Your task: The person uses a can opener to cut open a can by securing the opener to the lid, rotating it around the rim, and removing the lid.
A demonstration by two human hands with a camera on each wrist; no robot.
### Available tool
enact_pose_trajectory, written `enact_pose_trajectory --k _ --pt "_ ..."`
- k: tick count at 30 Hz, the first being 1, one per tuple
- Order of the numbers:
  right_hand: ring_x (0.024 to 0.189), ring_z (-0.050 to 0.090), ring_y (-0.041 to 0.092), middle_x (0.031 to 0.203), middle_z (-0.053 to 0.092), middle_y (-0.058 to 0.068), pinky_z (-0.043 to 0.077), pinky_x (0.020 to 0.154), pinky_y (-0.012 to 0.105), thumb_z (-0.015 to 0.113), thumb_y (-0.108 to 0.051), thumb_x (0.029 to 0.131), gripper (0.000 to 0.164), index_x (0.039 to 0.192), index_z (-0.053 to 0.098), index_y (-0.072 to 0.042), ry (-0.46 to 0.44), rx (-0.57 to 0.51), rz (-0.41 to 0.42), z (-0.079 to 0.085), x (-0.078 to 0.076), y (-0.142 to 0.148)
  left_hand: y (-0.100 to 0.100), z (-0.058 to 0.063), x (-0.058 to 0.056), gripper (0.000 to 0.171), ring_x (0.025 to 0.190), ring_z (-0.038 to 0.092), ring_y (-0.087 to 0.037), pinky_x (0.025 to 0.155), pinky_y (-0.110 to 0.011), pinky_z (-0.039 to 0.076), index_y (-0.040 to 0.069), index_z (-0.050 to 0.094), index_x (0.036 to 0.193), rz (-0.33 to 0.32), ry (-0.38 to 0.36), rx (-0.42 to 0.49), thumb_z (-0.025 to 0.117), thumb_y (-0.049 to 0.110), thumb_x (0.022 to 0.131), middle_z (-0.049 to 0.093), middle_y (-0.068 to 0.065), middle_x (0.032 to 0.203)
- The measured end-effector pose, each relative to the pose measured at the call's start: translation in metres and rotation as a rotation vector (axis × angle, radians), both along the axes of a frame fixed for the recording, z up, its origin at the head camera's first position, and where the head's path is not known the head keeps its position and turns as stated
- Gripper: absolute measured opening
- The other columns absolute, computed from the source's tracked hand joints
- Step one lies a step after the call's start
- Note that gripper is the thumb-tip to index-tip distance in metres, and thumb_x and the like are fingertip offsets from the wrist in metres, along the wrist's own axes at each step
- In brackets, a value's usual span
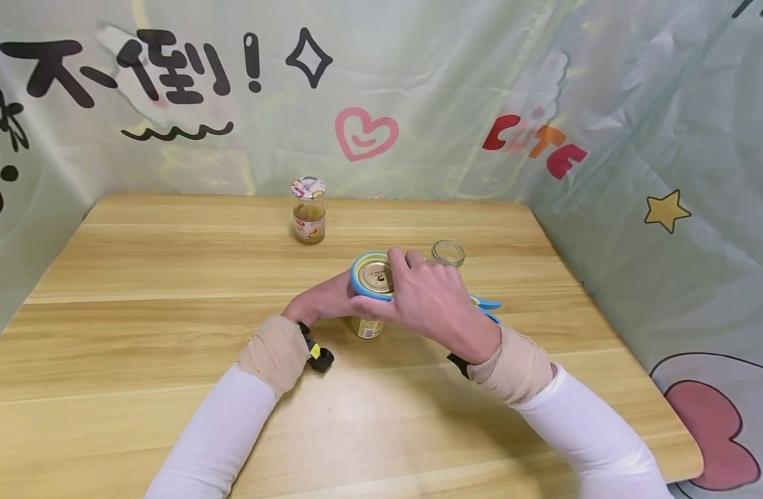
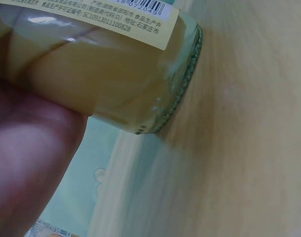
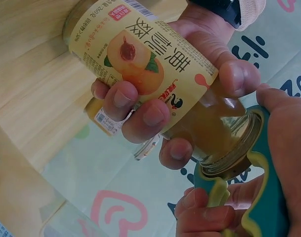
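Note:
A glass jar of yellow peaches (image 3: 140,64), with a peach picture on its label, stands on the table in front of me. My left hand (image 1: 328,298) grips its side, thumb and fingers wrapped round the label in the right wrist view. Around the jar's gold lid (image 1: 375,276) sits a blue and yellow-green jar opener (image 3: 274,202), its handle ends poking out past my right hand. That right hand (image 1: 434,298) holds the opener from above, fingertips at the far side of the lid. The jar's base (image 2: 182,89) appears close to the tabletop in the left wrist view.
Farther back on the wooden table (image 1: 188,277) stands a second fruit jar (image 1: 309,225) with a patterned lid. A small round clear glass piece (image 1: 448,253) lies behind my right hand. Printed cloth (image 1: 431,90) hangs along the back and right sides.

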State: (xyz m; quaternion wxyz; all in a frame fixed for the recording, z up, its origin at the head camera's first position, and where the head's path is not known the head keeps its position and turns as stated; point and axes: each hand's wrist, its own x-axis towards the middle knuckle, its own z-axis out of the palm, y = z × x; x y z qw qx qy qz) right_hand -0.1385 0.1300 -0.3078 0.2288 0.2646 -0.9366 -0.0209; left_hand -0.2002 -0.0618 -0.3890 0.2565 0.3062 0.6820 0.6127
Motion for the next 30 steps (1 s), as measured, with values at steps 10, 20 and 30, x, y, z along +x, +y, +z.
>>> enact_pose_trajectory --k 10,20,30 --pt "0.044 0.039 0.019 0.065 0.048 0.002 0.035 0.04 0.031 0.065 -0.084 0.078 0.076 0.087 0.05 -0.01 0.035 0.023 0.041 0.0001 -0.0016 0.0022 0.0005 0.0009 0.0021 0.091 0.141 0.046 -0.03 0.125 -0.05 0.035 0.01 0.025 0.159 -0.007 -0.002 0.015 0.08 0.009 0.086 0.045 -0.018 0.156" --pt "0.047 0.041 0.018 0.067 0.048 0.001 0.034 0.041 0.029 0.066 -0.084 0.077 0.075 0.089 0.051 -0.011 -0.005 0.019 0.063 0.0015 -0.0037 0.0043 0.0009 -0.0002 0.0012 0.091 0.139 0.048 -0.028 0.123 -0.047 0.037 0.009 0.027 0.158 -0.021 0.008 0.018 0.08 0.013 0.085 0.046 -0.018 0.156" --pt "0.048 0.042 0.017 0.065 0.046 -0.001 0.037 0.042 0.031 0.066 -0.085 0.077 0.073 0.084 0.049 -0.014 -0.002 0.008 0.086 0.0016 -0.0056 0.0043 0.0003 -0.0011 -0.0005 0.086 0.131 0.05 -0.02 0.12 -0.039 0.04 0.007 0.03 0.156 -0.048 0.064 0.033 0.077 0.01 0.084 0.048 -0.016 0.152"
